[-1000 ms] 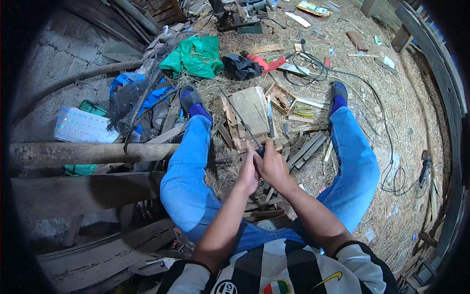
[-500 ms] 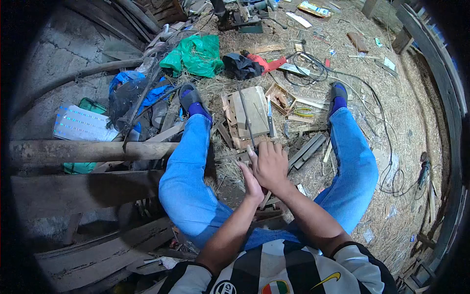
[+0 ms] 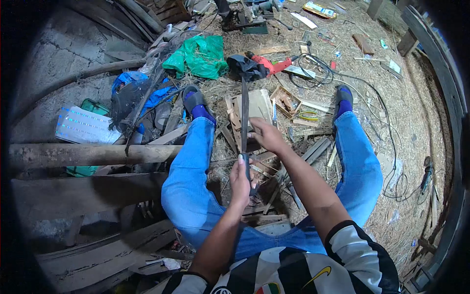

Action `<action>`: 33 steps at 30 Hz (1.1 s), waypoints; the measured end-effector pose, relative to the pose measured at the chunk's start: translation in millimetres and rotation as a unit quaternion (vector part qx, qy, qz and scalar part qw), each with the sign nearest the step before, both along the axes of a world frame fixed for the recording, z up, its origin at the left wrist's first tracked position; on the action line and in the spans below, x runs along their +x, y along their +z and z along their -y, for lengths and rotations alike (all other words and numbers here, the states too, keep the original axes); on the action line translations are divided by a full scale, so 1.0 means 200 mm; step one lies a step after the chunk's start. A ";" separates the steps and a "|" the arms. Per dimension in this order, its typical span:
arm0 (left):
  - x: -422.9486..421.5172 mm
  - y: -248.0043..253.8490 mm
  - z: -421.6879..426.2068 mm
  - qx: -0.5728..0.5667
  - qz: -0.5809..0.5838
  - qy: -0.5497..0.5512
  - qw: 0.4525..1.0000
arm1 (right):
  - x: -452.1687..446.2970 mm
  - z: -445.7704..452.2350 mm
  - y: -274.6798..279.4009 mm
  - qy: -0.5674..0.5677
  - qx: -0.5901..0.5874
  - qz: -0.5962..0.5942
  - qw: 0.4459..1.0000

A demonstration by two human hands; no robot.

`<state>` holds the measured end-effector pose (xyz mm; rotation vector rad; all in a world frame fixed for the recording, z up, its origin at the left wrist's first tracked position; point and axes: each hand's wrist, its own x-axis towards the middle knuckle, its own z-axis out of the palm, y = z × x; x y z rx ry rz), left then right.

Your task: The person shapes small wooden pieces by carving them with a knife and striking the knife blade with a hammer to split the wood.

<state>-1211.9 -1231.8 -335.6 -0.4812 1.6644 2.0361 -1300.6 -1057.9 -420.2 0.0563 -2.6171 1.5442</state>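
Note:
My left hand (image 3: 240, 182) is wrapped around the dark handle (image 3: 246, 164) of a long machete. Its dark blade (image 3: 245, 115) points away from me, broad side partly turned up, over a wooden block (image 3: 257, 105) on the ground. Beside the blade's right edge is my right hand (image 3: 266, 135), fingers bent and apart; whether its fingertips touch the metal I cannot tell. A small wooden box (image 3: 285, 102) with scraps in it lies beyond my right hand, with yellow-handled pliers (image 3: 308, 115) next to it.
A red power tool (image 3: 270, 64) and a green plastic bag (image 3: 198, 58) lie ahead. A black cable (image 3: 377, 93) loops along the right. Wooden beams (image 3: 93, 153) stand at the left. Wood scraps and straw cover the ground between my feet.
My hands were together at the handle. The right hand has moved up and away beside the blade, while the left keeps the handle. The blade has turned from edge-on to show its broad side.

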 end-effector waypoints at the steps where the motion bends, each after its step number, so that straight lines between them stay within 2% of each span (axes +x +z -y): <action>1: -0.02 0.01 0.02 -0.026 0.001 -0.005 1.000 | -0.04 0.03 -0.03 -0.021 -0.020 -0.036 0.999; 6: -0.14 0.10 0.11 -0.087 0.012 -0.034 0.996 | -0.08 0.09 -0.04 -0.049 -0.021 -0.048 0.997; 8: -0.20 0.11 0.14 -0.136 0.005 -0.086 0.987 | -0.09 0.12 -0.04 -0.066 -0.014 -0.061 0.996; 10: -0.27 0.11 0.19 -0.177 -0.007 -0.117 0.977 | -0.09 0.13 -0.06 -0.112 -0.010 -0.117 0.987; 12: -0.36 0.13 0.25 -0.187 -0.034 -0.164 0.968 | -0.08 0.12 -0.05 -0.112 -0.014 -0.108 0.988; 14: -0.42 0.17 0.27 -0.193 -0.044 -0.147 0.969 | -0.08 0.12 -0.06 -0.112 -0.018 -0.101 0.988; 20: -0.57 0.17 0.35 -0.235 -0.098 -0.272 0.928 | -0.08 0.10 -0.01 -0.127 -0.012 -0.068 0.990; 23: -0.60 0.13 0.38 -0.236 -0.102 -0.288 0.922 | -0.08 0.09 -0.07 -0.102 0.001 -0.030 0.994; 25: -0.62 0.12 0.39 -0.242 -0.096 -0.296 0.919 | -0.09 0.09 -0.07 -0.105 0.000 -0.074 0.992; 27: -0.63 0.11 0.39 -0.249 -0.091 -0.306 0.914 | -0.08 0.09 -0.05 -0.106 0.009 -0.069 0.992; 33: -0.60 0.10 0.35 -0.232 -0.097 -0.260 0.932 | -0.08 0.09 -0.01 -0.105 0.001 -0.060 0.993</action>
